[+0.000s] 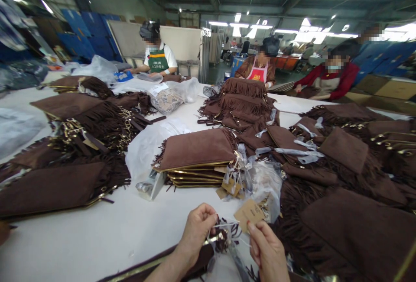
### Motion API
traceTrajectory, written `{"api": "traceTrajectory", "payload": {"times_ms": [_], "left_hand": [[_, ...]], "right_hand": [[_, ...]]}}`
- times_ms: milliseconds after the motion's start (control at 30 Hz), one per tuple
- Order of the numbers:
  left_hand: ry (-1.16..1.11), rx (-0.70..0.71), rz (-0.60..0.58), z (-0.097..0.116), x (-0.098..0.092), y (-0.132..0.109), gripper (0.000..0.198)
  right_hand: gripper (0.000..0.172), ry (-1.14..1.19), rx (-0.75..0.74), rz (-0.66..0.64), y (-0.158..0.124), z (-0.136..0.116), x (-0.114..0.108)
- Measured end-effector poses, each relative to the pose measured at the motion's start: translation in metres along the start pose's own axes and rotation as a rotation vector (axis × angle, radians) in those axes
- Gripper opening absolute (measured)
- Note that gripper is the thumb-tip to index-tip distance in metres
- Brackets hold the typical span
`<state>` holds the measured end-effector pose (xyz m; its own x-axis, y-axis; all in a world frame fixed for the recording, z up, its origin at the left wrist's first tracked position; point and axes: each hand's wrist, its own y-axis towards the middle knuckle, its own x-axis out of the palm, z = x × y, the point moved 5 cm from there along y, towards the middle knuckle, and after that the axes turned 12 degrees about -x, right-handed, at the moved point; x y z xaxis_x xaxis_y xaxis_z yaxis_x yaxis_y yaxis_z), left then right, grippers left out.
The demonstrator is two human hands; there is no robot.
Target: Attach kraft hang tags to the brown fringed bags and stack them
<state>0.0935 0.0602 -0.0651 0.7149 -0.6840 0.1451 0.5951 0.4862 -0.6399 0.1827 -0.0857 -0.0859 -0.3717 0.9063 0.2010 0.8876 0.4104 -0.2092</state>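
Low in the middle of the head view lies a brown fringed pouch (190,259) with a gold zipper. My left hand (199,230) is closed in a pinch on a thin white string (224,225) above the zipper's end. A tan cardboard hang tag (249,215) is held up between the thumb and fingers of my right hand (267,249). The string stretches between my hands toward the tag. Clear plastic partly covers the pouch's end below my hands. Just beyond stands a neat stack of similar brown pouches (198,150), with tan tags (231,186) hanging off its right corner.
More brown pouches are piled on the left (52,182), at the back (243,100) and along the right (360,225) of the white table (130,238). Crumpled plastic bags (146,143) lie between the piles. Several people work across the table, one in a green apron (158,61).
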Motion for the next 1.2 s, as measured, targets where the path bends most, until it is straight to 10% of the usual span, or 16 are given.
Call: {"api": "traceTrajectory", "payload": {"times_ms": [700, 1200], "left_hand": [[-0.08, -0.011, -0.329, 0.005, 0.006, -0.004, 0.035], [-0.07, -0.101, -0.177, -0.01, 0.008, 0.005, 0.023]], "right_hand": [[0.04, 0.091, 0.193, -0.154, -0.005, -0.011, 0.026], [0.038, -0.317, -0.112, -0.177, 0.006, -0.016, 0.035]]}}
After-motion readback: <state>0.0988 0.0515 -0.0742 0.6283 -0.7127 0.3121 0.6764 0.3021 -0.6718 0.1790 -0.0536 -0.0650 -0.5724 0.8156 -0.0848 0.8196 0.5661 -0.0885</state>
